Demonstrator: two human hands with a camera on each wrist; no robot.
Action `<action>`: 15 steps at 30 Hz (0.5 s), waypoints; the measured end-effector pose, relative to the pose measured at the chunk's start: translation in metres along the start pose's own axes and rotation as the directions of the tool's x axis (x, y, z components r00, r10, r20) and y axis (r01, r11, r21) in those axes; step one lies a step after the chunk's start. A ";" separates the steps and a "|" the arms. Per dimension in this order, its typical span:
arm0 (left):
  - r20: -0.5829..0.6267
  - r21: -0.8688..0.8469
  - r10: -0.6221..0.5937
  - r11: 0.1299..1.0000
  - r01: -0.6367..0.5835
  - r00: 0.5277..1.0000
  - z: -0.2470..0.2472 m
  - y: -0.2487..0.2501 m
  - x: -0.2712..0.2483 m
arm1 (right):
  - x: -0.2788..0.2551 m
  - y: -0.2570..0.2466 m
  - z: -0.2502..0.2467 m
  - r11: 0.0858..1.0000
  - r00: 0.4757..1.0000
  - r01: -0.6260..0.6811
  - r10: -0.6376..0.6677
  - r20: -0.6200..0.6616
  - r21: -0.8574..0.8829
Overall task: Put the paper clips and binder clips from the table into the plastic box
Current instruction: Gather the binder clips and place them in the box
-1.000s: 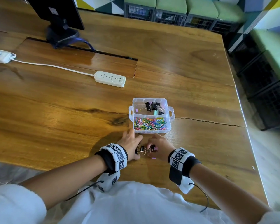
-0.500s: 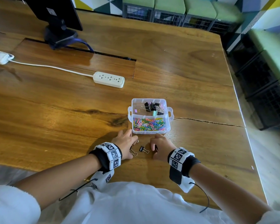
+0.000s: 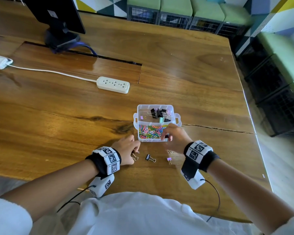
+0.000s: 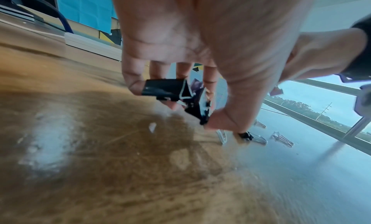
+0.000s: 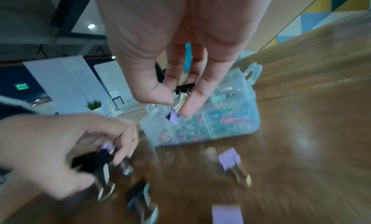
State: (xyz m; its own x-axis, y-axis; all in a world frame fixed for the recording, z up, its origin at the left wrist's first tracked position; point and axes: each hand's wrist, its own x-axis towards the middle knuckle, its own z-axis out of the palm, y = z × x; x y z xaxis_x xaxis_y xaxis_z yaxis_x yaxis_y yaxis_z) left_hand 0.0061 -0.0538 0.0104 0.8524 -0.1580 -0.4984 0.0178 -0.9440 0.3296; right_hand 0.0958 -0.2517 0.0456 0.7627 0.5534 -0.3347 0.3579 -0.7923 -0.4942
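Binder clips fill the left hand, fingers curled round them just above the table; the right hand pinches a lilac clip over the plastic box.

wooden table, green benches, geometric wall

Plastic box sits on the table, loose binder clips before it, power strip behind-left.

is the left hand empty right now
No, the left wrist view shows the left hand pinching a black binder clip between its fingers just above the table.
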 end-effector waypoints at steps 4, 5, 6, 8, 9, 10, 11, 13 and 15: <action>0.006 -0.060 0.030 0.998 -0.030 1.000 -0.004 -0.005 0.001 | 0.033 -0.009 -0.024 0.994 0.986 -0.066 0.078 -0.146 0.085; 0.005 -0.061 0.040 0.997 -0.039 0.999 -0.005 -0.005 0.002 | 0.043 -0.009 -0.027 0.990 0.979 -0.084 0.102 -0.175 0.110; 0.004 -0.062 0.044 0.997 -0.043 0.999 -0.006 -0.006 0.002 | 0.052 -0.009 -0.028 0.986 0.972 -0.097 0.123 -0.200 0.135; 0.000 -0.073 0.041 0.996 -0.041 0.999 -0.008 -0.006 0.003 | 0.070 -0.007 -0.027 0.978 0.960 -0.121 0.159 -0.232 0.169; -0.002 -0.082 0.038 0.996 -0.038 0.999 -0.009 -0.007 0.003 | 0.076 -0.007 -0.026 0.975 0.955 -0.133 0.174 -0.239 0.179; -0.004 -0.092 0.035 0.995 -0.035 0.999 -0.010 -0.007 0.004 | 0.082 -0.007 -0.024 0.972 0.951 -0.138 0.184 -0.249 0.189; -0.008 -0.101 0.030 0.994 -0.031 1.000 -0.012 -0.008 0.004 | 0.085 -0.008 -0.022 0.968 0.948 -0.145 0.195 -0.251 0.203; -0.020 -0.121 0.019 0.992 -0.022 1.000 -0.014 -0.010 0.004 | 0.090 -0.007 -0.017 0.958 0.951 -0.141 0.202 -0.236 0.251; -0.029 -0.139 0.016 0.990 -0.020 0.999 -0.017 -0.011 0.004 | 0.090 -0.005 -0.015 0.950 0.957 -0.139 0.201 -0.208 0.279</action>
State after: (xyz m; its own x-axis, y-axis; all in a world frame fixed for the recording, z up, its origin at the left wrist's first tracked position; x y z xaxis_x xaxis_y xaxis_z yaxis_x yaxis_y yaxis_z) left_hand 0.0186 -0.0387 0.0184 0.8673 -0.1647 -0.4697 0.0732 -0.8912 0.4477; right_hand 0.1706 -0.2018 0.0295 0.9142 0.3166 -0.2529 0.0836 -0.7580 -0.6468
